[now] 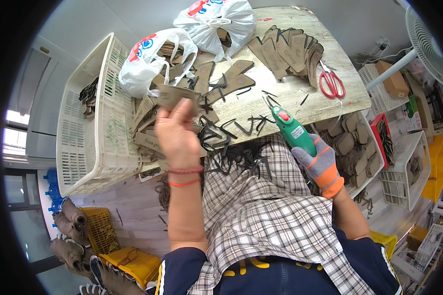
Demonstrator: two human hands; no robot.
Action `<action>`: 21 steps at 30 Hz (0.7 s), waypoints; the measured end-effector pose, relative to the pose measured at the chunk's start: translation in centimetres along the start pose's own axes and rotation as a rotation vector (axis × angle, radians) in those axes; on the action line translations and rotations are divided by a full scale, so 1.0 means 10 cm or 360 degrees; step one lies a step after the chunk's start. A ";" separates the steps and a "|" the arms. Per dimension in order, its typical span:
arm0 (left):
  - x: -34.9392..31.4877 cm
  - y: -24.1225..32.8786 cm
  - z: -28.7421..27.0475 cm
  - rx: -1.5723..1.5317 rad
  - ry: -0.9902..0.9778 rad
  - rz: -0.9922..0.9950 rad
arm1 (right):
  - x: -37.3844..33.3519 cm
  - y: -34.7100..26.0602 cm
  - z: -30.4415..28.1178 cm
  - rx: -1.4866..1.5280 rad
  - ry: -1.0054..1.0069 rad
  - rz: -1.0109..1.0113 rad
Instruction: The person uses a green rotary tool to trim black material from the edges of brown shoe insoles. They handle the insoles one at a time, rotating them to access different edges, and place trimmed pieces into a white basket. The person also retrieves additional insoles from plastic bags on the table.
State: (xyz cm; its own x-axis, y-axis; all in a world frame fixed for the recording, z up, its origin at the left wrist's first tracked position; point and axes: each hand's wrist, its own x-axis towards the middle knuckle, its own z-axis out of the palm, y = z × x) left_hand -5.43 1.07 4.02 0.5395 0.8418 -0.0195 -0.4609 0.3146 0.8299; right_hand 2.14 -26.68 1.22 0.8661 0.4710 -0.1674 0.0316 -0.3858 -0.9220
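Over the left part of the table (pixel 300 101), my left hand (pixel 178 130) pinches a flat brown fabric piece (pixel 174 96), somewhat blurred. My right hand (pixel 321 164), in a grey and orange glove, is wrapped around a green electric hand cutter (pixel 295 132) with a red button. Two thin dark tips of the cutter point up and left over the tabletop. Between my hands, black strip offcuts (pixel 226 132) are strewn along the table's front edge and onto my checked apron (pixel 266 206). More brown pieces (pixel 231 86) with black ends lie just beyond my left hand.
A fanned stack of brown pieces (pixel 288 51) and red-handled scissors (pixel 332 83) lie at the far right. Two white plastic bags (pixel 214 29) stand at the back. A white crate (pixel 103 118) is at left; another crate (pixel 349 147) of brown pieces sits right. A fan (pixel 430 44) stands far right.
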 end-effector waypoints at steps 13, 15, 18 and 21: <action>0.70 -1.22 0.22 0.2539 -0.0410 0.1119 | 0.04 0.05 0.02 0.0087 0.0054 0.0021; 0.76 -1.41 0.24 0.2624 -0.0626 0.1033 | 0.04 0.08 0.00 0.0061 0.0089 0.0022; 0.72 -1.40 0.37 0.2628 -0.0726 0.1169 | 0.05 0.12 -0.05 0.0122 0.0132 0.0104; 0.56 -1.23 0.39 0.2309 -0.0686 0.1273 | 0.09 0.13 -0.02 0.0049 0.0163 0.0072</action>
State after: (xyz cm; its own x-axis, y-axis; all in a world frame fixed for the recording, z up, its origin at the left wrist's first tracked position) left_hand 6.05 0.23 -4.11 0.7591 0.3324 0.5596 0.1472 -0.9252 0.3499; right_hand 3.07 -26.89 -0.07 0.9127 0.3696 -0.1743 -0.0228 -0.3798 -0.9248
